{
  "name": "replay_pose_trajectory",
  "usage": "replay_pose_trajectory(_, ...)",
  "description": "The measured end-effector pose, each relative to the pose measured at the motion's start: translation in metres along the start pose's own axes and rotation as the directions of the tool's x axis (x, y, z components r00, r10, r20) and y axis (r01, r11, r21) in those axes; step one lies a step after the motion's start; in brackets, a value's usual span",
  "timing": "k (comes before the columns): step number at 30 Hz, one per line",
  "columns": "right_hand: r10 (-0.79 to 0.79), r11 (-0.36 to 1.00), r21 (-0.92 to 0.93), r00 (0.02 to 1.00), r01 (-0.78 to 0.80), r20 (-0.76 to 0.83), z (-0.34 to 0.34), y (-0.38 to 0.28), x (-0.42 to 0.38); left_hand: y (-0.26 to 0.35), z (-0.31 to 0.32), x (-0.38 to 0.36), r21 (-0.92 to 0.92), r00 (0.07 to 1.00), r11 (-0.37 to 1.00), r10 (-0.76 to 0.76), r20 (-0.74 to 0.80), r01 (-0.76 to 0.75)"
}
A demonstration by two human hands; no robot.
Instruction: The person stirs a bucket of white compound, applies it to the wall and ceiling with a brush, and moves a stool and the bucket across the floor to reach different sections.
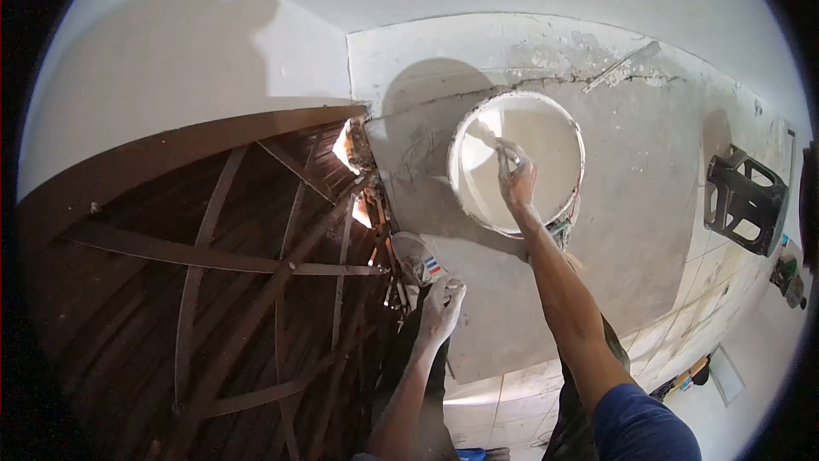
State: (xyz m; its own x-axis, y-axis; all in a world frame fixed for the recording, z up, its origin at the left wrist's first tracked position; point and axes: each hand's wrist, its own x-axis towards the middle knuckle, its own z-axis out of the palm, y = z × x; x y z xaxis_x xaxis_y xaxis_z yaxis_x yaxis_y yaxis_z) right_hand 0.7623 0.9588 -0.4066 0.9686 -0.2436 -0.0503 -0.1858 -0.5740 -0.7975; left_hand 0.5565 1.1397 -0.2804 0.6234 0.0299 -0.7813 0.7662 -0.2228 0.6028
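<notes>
A large round bucket (582, 141) of smooth off-white paste or paint stands on the grey floor sheet, its rim smeared white. Over its opening, my right hand (516, 175) is closed around what looks like a putty knife (488, 133), whose pale blade points up and left across the bucket. My left hand (442, 309), dusted white, hangs lower and to the left with its fingers curled closed. Whether anything is inside those fingers is hidden. Just above it is a small clear tub (413, 255) with a red, white and blue striped label.
Dark timber framing (286, 269) with gaps fills the left side. A grey sheet (627, 231) covers the floor along the wall, and a crack runs near its far edge. A black plastic stool (747, 198) stands at right. Pale tiles (503, 410) show nearer me.
</notes>
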Motion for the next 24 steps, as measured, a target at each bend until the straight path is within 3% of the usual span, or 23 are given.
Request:
replay_pose_trajectory(1, -0.025, 1.000, -0.009, 1.000, 0.025, 0.010, 0.006, 0.004, -0.001, 0.002, -0.002, 0.002, 0.000, 1.000, 1.000, 0.002, 0.002, -0.002)
replay_pose_trajectory(4, 0.183, 0.982, 0.023, 0.977, -0.187, 0.108, 0.012, 0.008, -0.001, -0.005, 0.000, 0.005, -0.089, 0.999, 0.995, -0.034, 0.030, 0.036)
replay_pose_trajectory(7, 0.124, 0.992, -0.007, 0.987, -0.124, 0.104, -0.004, -0.002, 0.000, -0.015, -0.002, 0.012, -0.091, 0.999, 0.996, 0.013, 0.044, -0.009)
replay_pose_trajectory(10, 0.098, 0.995, -0.017, 0.993, -0.097, 0.070, -0.034, -0.020, -0.001, -0.008, -0.001, 0.015, 0.037, 0.999, 0.999, 0.001, 0.038, -0.003)
replay_pose_trajectory(13, 0.163, 0.970, 0.182, 0.987, -0.159, -0.004, -0.048, -0.010, -0.004, -0.002, 0.001, 0.014, 0.004, 0.999, 1.000, 0.011, 0.038, -0.011)
replay_pose_trajectory(17, 0.225, 0.963, 0.145, 0.974, -0.226, 0.023, -0.073, -0.008, 0.004, 0.029, 0.002, 0.014, 0.011, 0.998, 0.998, 0.065, -0.015, -0.064)
replay_pose_trajectory(20, 0.281, 0.946, 0.144, 0.956, -0.290, 0.084, -0.073, -0.001, -0.003, 0.004, 0.007, 0.020, 0.126, 0.996, 0.989, 0.083, -0.044, -0.077)
replay_pose_trajectory(23, 0.270, 0.955, 0.101, 0.959, -0.278, 0.085, -0.090, -0.017, 0.001, -0.010, 0.016, 0.007, 0.417, 0.965, 0.880, 0.262, -0.029, -0.226)
replay_pose_trajectory(24, 0.276, 0.958, 0.056, 0.957, -0.281, 0.085, -0.096, -0.024, 0.001, -0.001, 0.021, 0.001, 0.370, 0.969, 0.904, 0.244, -0.032, -0.215)
